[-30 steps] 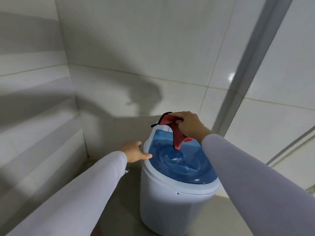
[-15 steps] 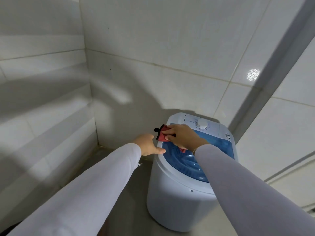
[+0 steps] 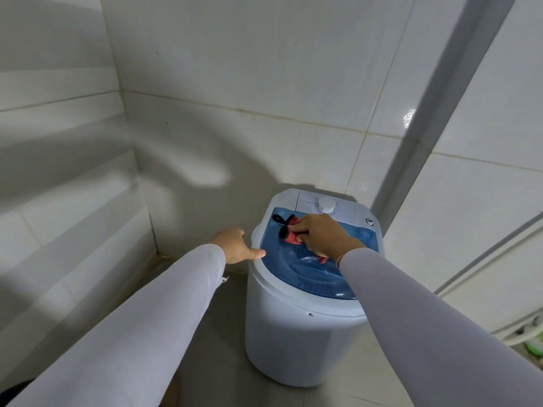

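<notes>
A small white washing machine [image 3: 293, 342] with a blue translucent lid [image 3: 311, 268] stands in the tiled corner. My right hand [image 3: 318, 235] holds a red cloth [image 3: 293, 237] with a black loop against the far left part of the lid. My left hand [image 3: 235, 245] rests on the machine's left rim, thumb stretched along the edge and touching it. A white dial [image 3: 326, 204] sits on the control panel behind the lid.
White tiled walls [image 3: 235, 83] close in at the left and back. A grey vertical strip [image 3: 440, 113] runs up the right wall. Hoses and a green object [image 3: 533, 345] lie at the far right edge. Grey floor [image 3: 217, 362] surrounds the machine.
The view has tilted down and the machine now shows in full. My right hand has lowered the red cloth from above the lid onto the lid's surface. My left hand stays at the rim.
</notes>
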`<control>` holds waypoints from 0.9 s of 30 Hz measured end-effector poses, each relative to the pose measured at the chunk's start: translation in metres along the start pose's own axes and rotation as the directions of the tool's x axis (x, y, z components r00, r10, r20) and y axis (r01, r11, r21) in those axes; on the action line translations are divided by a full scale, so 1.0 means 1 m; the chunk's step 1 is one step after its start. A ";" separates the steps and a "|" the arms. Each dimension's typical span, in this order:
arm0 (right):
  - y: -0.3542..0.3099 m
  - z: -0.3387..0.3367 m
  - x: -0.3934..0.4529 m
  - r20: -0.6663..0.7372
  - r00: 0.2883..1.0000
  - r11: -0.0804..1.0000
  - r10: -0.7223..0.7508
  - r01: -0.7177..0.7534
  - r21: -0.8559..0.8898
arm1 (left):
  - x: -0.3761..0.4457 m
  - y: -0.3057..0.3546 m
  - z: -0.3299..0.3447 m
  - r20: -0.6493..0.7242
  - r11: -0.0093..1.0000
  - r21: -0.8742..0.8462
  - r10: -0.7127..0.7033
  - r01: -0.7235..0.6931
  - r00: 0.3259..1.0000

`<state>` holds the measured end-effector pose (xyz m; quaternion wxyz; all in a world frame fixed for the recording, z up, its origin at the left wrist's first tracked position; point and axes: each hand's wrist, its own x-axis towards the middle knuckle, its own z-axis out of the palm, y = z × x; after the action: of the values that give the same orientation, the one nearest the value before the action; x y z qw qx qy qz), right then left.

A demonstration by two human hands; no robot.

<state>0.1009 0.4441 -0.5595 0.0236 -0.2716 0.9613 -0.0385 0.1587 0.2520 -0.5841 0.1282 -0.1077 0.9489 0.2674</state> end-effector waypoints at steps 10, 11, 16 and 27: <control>0.040 -0.005 -0.035 -0.027 0.990 0.990 0.141 -0.140 0.034 | 0.000 0.003 0.001 -0.020 0.997 0.070 -0.020 0.021 1.000; 0.044 -0.005 -0.039 -0.027 0.987 0.987 0.156 -0.155 0.043 | 0.000 0.003 0.001 -0.024 0.997 0.078 -0.021 0.023 0.999; 0.066 -0.006 -0.062 -0.008 0.973 0.968 0.231 -0.228 0.107 | 0.001 0.004 0.001 -0.025 0.994 0.104 -0.030 0.032 0.999; 0.088 0.000 -0.089 -0.065 0.950 0.949 0.305 -0.297 0.106 | 0.002 0.003 0.001 -0.024 0.986 0.164 -0.039 0.042 0.999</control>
<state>0.1313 0.5652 -0.5645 0.0035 -0.1186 0.9888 -0.0909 0.1560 0.2551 -0.5841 0.1323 -0.1189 0.9666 0.1845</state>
